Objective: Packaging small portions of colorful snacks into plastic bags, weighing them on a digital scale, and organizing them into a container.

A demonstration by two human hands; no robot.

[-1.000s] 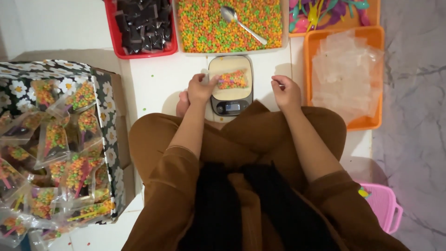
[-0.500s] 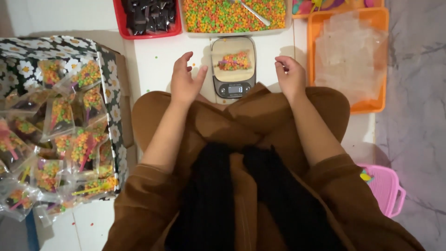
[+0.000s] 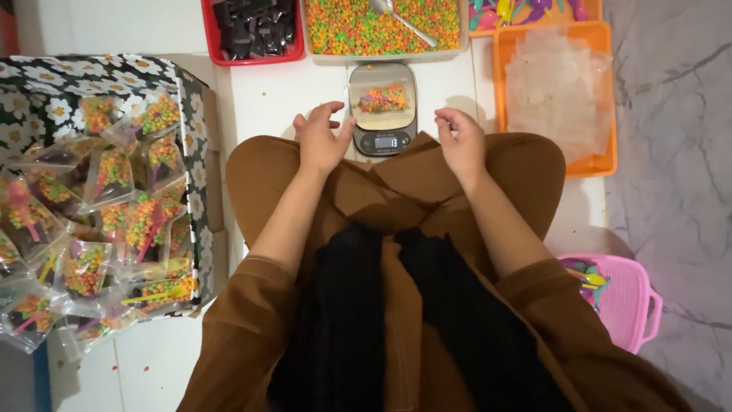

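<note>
On the little grey scale (image 3: 383,108) sits a small bag of colourful sweets (image 3: 383,98). One second ago the left hand (image 3: 321,140) was touching that bag. Now it has pulled back beside the scale, fingers spread and empty. The right hand (image 3: 461,141) has also moved down a bit, fingers loosely curled, holding nothing. Both hands rest near the brown knees.

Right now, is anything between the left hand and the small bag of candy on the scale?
Nothing visible. The left hand hovers open just left of the scale, and the filled bag lies uncovered on its platform. The right hand is off to the other side.
</note>
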